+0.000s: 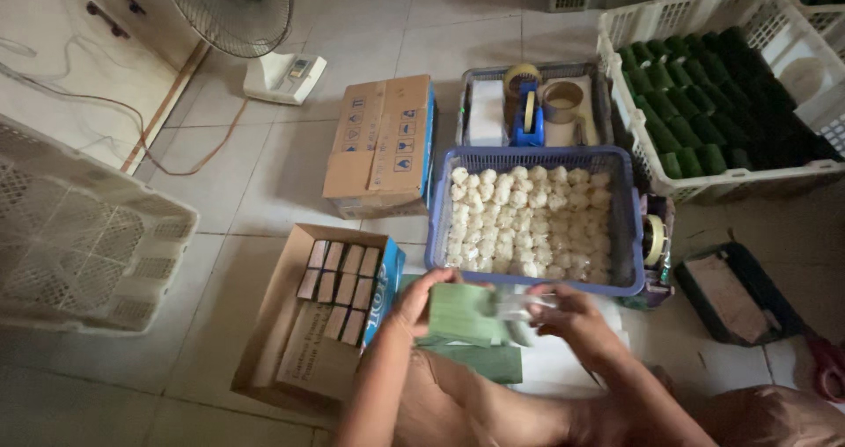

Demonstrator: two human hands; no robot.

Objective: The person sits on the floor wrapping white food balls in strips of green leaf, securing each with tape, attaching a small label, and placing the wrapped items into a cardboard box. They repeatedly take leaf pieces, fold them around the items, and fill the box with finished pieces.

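My left hand grips the left edge of a green paper sheet, held above a stack of more green sheets on the floor. My right hand holds a small clear-wrapped white piece against the sheet's right side. Just beyond both hands stands a blue plastic basket filled with several white wrapped pieces. Left of my left hand lies an open cardboard box with two rows of brown-wrapped packets.
A closed cardboard box and a grey tray with tape rolls and a blue tape dispenser lie farther off. A white crate of green rolls stands at right, an empty white crate at left, a floor fan behind.
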